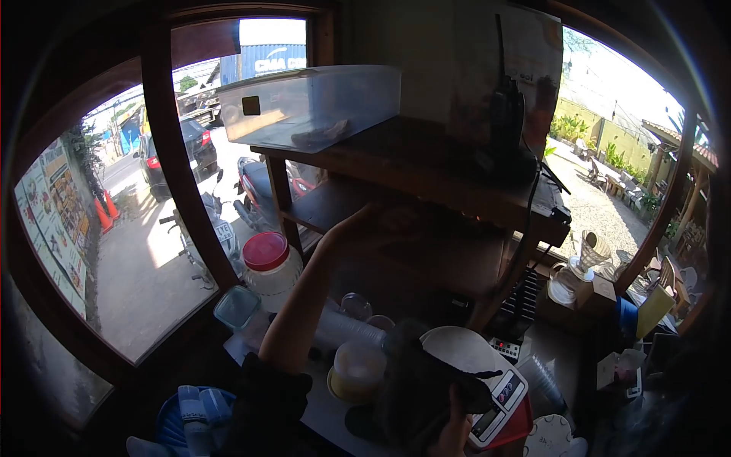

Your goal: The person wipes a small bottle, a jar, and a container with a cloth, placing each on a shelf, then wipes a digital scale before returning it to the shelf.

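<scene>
My left hand (392,221) reaches into the dark space under the wooden shelf (381,148); its fingers are lost in shadow. Low in the view, my right hand (454,426) is closed on a dark cloth-like item (419,392), beside a white digital scale (499,407) with a round plate on top. Left of the dark item stands a tub with a pale lid (360,362). Clear plastic cups (343,329) lie stacked behind that tub. A jar with a red lid (265,251) stands left of my left forearm.
On the shelf are a clear plastic bin (312,107) and a black handheld radio (507,114). Cups in a blue container (171,415) stand at the lower left. A power strip (520,297) and a coffee dripper (594,250) are on the right. Windows flank the shelf.
</scene>
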Motion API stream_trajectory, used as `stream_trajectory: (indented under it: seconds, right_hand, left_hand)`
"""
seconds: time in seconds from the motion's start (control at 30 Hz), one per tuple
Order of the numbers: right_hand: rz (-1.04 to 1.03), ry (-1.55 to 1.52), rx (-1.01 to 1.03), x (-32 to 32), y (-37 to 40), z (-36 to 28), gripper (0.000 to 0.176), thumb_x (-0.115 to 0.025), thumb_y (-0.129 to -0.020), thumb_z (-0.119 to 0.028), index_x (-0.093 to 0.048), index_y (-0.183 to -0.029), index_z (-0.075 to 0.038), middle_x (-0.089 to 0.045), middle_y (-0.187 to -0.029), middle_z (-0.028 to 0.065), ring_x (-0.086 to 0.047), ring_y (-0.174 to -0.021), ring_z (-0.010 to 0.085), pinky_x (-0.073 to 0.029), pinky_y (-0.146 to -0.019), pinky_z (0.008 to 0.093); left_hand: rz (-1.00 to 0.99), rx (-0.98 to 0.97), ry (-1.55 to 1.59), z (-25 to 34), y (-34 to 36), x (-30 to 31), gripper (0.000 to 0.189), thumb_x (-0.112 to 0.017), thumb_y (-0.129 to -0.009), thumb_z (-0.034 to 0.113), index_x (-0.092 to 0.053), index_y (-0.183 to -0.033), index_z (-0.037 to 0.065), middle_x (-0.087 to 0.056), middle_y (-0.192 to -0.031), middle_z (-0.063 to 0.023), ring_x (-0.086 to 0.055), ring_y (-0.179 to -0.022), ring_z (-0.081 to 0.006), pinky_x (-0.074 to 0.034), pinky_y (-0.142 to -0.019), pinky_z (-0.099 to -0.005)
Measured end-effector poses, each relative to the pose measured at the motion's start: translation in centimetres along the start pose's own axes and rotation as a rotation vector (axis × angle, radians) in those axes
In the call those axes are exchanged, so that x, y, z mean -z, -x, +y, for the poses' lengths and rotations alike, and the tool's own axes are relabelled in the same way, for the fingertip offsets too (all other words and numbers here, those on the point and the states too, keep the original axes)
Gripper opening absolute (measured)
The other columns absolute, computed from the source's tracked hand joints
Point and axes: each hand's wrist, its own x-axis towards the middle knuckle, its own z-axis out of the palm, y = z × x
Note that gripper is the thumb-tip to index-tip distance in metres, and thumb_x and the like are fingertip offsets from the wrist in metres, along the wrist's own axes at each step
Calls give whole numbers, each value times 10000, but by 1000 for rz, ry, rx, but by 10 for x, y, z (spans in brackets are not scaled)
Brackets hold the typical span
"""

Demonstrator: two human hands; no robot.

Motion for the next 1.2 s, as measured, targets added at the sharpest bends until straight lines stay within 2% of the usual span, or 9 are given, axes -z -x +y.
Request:
stream_trajectory:
  seconds: [0.13, 0.23, 0.4, 0.57, 0.67, 0.77, 0.9, 1.0, 1.2]
  right_hand:
    - [-33, -157, 73, -5, 6, 3, 590, -624, -831, -344, -436, -1245, 32, -533, -1196, 113, -532, -1052, 247, -419, -912, 323]
    - [59, -298, 45, -27, 18, -23, 525, -625, -832, -294, -452, -1216, 20, -529, -1174, 118, -539, -1041, 252, -445, -897, 360]
    - [-89, -345, -13, -40, 37, -39, 495, -629, -838, -266, -451, -1216, -2, -536, -1163, 117, -547, -1033, 241, -457, -876, 353]
    - [-133, -320, -9, -33, 48, -41, 421, -628, -849, -246, -488, -1165, -5, -563, -1119, 108, -570, -999, 229, -476, -853, 344]
    - [-169, -292, -26, -25, 53, -43, 403, -629, -849, -243, -501, -1155, -14, -570, -1104, 100, -571, -991, 222, -471, -854, 336]
    - [-120, -263, -64, -19, 60, -49, 389, -627, -852, -241, -511, -1143, -12, -574, -1091, 97, -573, -976, 215, -471, -846, 332]
    - [-130, -202, -72, -3, 58, -48, 532, -664, -809, -286, -452, -1213, -12, -524, -1155, 103, -528, -1043, 226, -443, -882, 352]
    - [-119, -218, -67, 1, 58, -51, 526, -663, -810, -302, -461, -1198, -9, -527, -1147, 103, -532, -1036, 226, -448, -873, 349]
    - [-115, -376, 4, 5, 50, -48, 497, -634, -834, -311, -474, -1190, -3, -527, -1159, 109, -531, -1052, 235, -447, -884, 352]
  left_hand:
    - [-5, 46, -91, 60, 86, 19, 362, -631, -836, 152, -531, -1170, 54, -634, -1009, -88, -602, -971, -180, -455, -884, -324]
    - [310, 135, 49, 102, 149, 10, 336, -618, -846, 142, -538, -1160, 54, -648, -949, -64, -621, -903, -168, -469, -848, -311]
    - [770, 374, -25, 40, 234, -39, 274, -603, -829, 74, -581, -1098, 25, -652, -920, -61, -621, -879, -151, -487, -779, -303]
    - [710, 586, -362, -34, 272, -92, 317, -660, -713, 4, -615, -1026, 24, -625, -959, -122, -613, -910, -222, -482, -796, -298]
    - [651, 386, -428, -70, 282, -110, 385, -681, -646, -11, -617, -1023, 37, -628, -920, -122, -610, -898, -241, -479, -780, -313]
    - [660, 504, -429, -79, 282, -120, 372, -680, -635, -21, -617, -998, 28, -628, -935, -118, -614, -873, -241, -475, -763, -323]
    - [836, 569, -408, -60, 281, -118, 362, -693, -669, 19, -614, -1022, 34, -629, -946, -160, -606, -901, -272, -468, -789, -341]
    - [926, 572, -230, 2, 273, -101, 342, -687, -719, 25, -606, -1052, 36, -640, -959, -113, -605, -916, -184, -476, -769, -318]
    - [841, 243, 224, 99, 257, -92, 338, -671, -770, 44, -578, -1091, -12, -608, -1017, -72, -576, -943, -144, -451, -836, -301]
